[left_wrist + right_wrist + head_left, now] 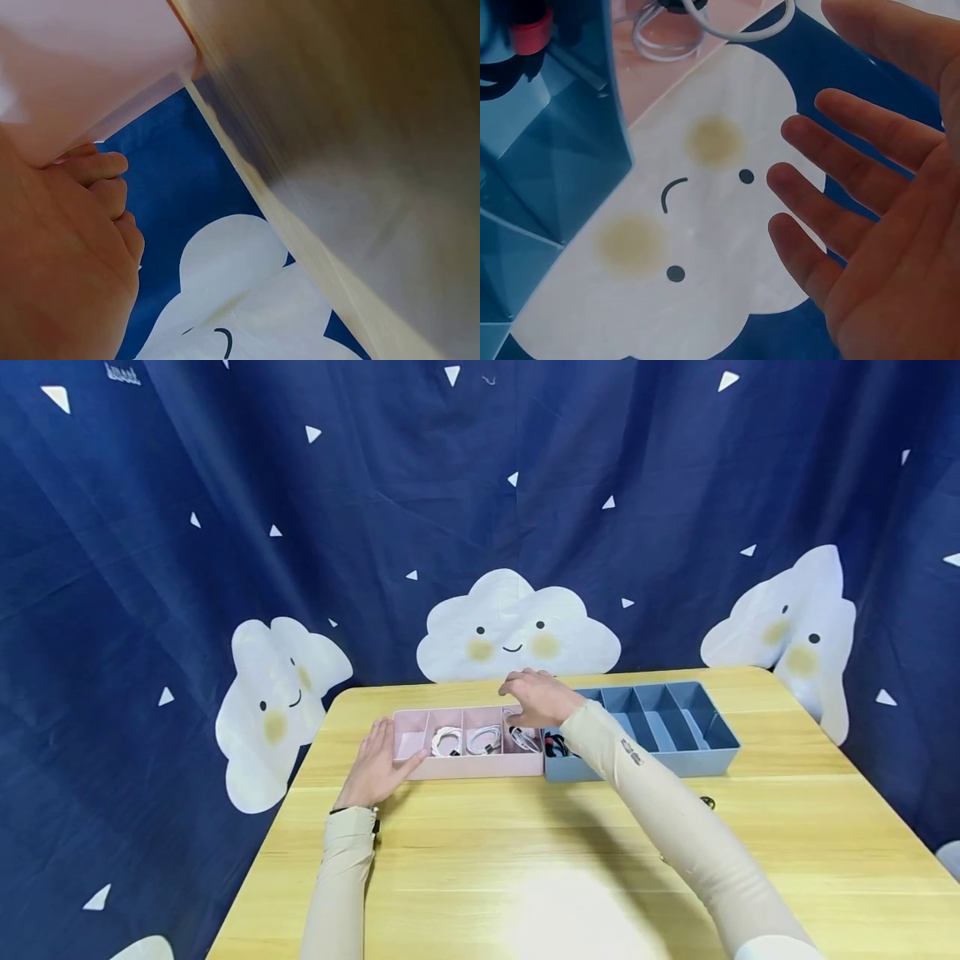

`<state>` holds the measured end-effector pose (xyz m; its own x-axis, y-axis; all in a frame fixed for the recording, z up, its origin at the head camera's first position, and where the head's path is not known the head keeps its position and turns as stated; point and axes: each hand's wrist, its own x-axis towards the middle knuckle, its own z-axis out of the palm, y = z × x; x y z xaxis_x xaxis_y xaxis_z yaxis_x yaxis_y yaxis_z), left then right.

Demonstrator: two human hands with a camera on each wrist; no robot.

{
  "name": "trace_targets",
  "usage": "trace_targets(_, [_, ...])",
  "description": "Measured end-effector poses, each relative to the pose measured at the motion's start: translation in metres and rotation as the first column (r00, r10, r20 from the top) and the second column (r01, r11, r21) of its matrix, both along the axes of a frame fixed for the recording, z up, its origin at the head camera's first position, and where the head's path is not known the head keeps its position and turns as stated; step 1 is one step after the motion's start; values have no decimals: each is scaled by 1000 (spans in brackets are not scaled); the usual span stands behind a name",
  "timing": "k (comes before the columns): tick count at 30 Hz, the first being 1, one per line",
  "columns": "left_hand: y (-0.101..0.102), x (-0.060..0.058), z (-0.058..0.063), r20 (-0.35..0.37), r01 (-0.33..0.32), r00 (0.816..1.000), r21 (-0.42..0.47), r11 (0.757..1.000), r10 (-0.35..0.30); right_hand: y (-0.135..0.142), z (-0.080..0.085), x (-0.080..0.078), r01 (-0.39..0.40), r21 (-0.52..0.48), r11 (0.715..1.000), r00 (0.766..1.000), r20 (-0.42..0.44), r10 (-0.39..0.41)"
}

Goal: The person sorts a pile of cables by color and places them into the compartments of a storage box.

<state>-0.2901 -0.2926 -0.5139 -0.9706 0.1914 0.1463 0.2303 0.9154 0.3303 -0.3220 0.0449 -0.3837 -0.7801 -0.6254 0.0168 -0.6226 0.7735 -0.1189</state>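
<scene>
A pink divided box (468,767) stands toward the table's far side. Its left compartment is bare; the others hold a coiled white cable (447,741), a second coiled white cable (483,739) and a white cable with a dark part (523,739). My left hand (375,766) rests against the pink box's left end, fingers along the end wall and thumb at the front wall. Above the box's right compartment is my right hand (543,697), nothing in it. In the right wrist view its fingers (855,180) are spread, apart from the cable below.
A blue divided box (645,766) adjoins the pink box on the right, partly behind my right forearm. Its left compartment holds black cables with a red part (553,744). A small dark round object (707,802) lies on the wooden table (465,860). Behind hangs a dark blue cloud-print curtain (375,568).
</scene>
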Motion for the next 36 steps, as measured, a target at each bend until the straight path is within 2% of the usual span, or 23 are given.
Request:
trace_targets(12, [-1, -2, 0, 8, 3, 1000, 6, 1000, -3, 40, 2, 17, 59, -94, 994, 997, -36, -63])
trace_targets(26, [-2, -4, -3, 14, 7, 1000, 6, 1000, -7, 92, 6, 43, 60, -173, 983, 991, -107, -80])
trace_targets(36, [-2, -5, -2, 21, 5, 1000, 11, 1000, -5, 123, 4, 62, 151, -198, 968, 981, -92, -172])
